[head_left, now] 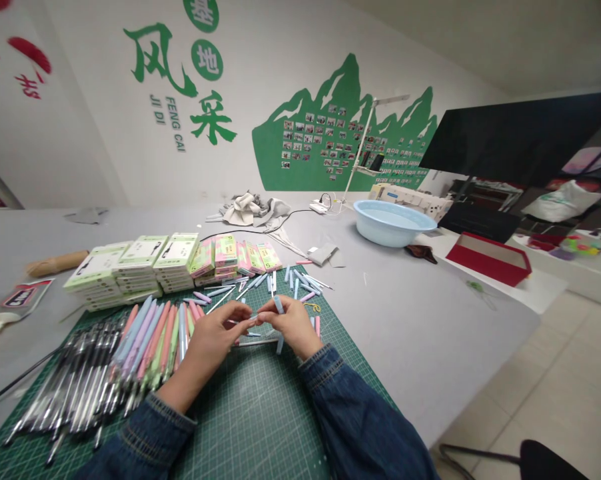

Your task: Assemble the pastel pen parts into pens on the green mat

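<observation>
Over the green cutting mat (260, 413), both of my hands are raised with their fingertips nearly meeting. My right hand (295, 327) is closed around a light blue pen barrel (279, 305), which sticks out above and below the fingers. My left hand (213, 343) pinches a small pale blue pen part (253, 318) at the fingertips, and my right fingers touch its other end; its exact shape is hidden. Beyond my hands lie loose blue pen parts (295, 283) and thin refills. To the left is a row of pastel pens (148, 337) beside many clear pens with black grips (75, 373).
Stacks of white-green boxes (173, 263) and pink-green boxes (225, 253) line the mat's far edge. Grey cloth (255, 210) lies behind them. A blue basin (393, 223) and a red box (488, 259) stand right. A glue tube (20, 299) lies left.
</observation>
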Demonstrator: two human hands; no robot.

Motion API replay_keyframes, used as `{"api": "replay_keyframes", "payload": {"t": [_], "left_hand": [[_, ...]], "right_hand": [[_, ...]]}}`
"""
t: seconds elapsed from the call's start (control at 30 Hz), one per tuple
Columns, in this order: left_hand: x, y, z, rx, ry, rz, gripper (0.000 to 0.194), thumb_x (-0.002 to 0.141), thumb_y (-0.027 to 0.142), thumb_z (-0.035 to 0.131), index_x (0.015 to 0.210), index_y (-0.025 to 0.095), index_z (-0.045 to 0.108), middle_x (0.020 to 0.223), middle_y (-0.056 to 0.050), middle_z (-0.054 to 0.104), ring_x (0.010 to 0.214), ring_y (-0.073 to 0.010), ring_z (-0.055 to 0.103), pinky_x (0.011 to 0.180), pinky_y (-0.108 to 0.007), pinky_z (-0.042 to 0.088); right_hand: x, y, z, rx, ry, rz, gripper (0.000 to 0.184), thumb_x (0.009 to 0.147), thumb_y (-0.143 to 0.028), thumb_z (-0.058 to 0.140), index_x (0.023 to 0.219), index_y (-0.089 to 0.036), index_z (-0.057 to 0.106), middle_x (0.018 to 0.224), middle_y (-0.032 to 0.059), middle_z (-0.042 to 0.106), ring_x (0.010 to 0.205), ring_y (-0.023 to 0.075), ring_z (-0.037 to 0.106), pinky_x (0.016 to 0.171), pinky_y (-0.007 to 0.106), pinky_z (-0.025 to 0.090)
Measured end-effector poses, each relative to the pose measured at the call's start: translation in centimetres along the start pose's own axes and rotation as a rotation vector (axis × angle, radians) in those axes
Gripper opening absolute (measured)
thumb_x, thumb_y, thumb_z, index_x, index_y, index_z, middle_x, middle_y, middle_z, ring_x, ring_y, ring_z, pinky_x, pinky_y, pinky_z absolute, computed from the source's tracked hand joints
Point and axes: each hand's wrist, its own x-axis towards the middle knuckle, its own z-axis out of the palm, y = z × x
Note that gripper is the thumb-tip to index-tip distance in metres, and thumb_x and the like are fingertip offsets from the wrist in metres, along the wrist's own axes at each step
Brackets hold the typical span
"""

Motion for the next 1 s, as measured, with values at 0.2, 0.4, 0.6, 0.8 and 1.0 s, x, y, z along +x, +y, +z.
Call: {"api": "replay_keyframes", "payload": {"t": [0.2,0.4,0.6,0.8,1.0], "left_hand": [[-0.4,-0.6,0.3,0.169,0.048,0.179,0.016,0.079,0.036,0.06,0.087,0.023,0.064,0.083,-0.003,0.068,0.076,-0.018,0.065,0.066,-0.026,0.052],[-0.7,-0.9,0.7,0.403,0.081,0.358,0.018,0.086,0.031,0.051,0.097,0.022,0.062,0.093,-0.005,0.068,0.086,-0.0189,0.063,0.078,-0.029,0.047],[-1.0,-0.1,1.3,0.49,0.011,0.3,0.029,0.088,0.026,0.045,0.115,0.027,0.057,0.106,-0.004,0.066,0.094,-0.0195,0.062,0.081,-0.031,0.046],[-0.4,0.4,0.1,0.21,0.055,0.067,0.031,0.083,0.032,0.054,0.113,0.028,0.06,0.09,-0.001,0.068,0.076,-0.0167,0.065,0.069,-0.028,0.05],[0.5,1.7,-1.4,-0.223,0.156,0.02,0.039,0.075,0.033,0.065,0.112,0.021,0.061,0.08,-0.001,0.065,0.069,-0.0146,0.062,0.067,-0.027,0.05]], "right_hand": [[-0.2,-0.1,0.5,0.02,0.025,0.053,0.007,0.071,-0.025,0.065,0.071,-0.018,0.063,0.057,-0.0017,0.065,0.046,0.0098,0.043,0.049,0.022,0.032],[-0.1,-0.1,0.8,0.015,0.035,0.068,0.013,0.072,-0.029,0.064,0.068,-0.017,0.06,0.054,-0.0019,0.063,0.046,0.0096,0.041,0.048,0.022,0.031],[-0.1,0.5,1.4,0.035,0.047,0.075,0.02,0.067,-0.032,0.07,0.065,-0.015,0.061,0.056,-0.002,0.061,0.052,0.0112,0.051,0.054,0.024,0.037],[-0.2,0.2,1.4,0.154,0.044,0.136,0.027,0.062,-0.029,0.075,0.08,-0.017,0.059,0.062,-0.004,0.06,0.059,0.0118,0.054,0.057,0.023,0.037],[-0.3,0.3,1.5,0.375,-0.157,0.187,0.016,0.078,-0.028,0.059,0.091,-0.019,0.06,0.069,-0.0006,0.062,0.056,0.0089,0.046,0.052,0.02,0.029]]}}
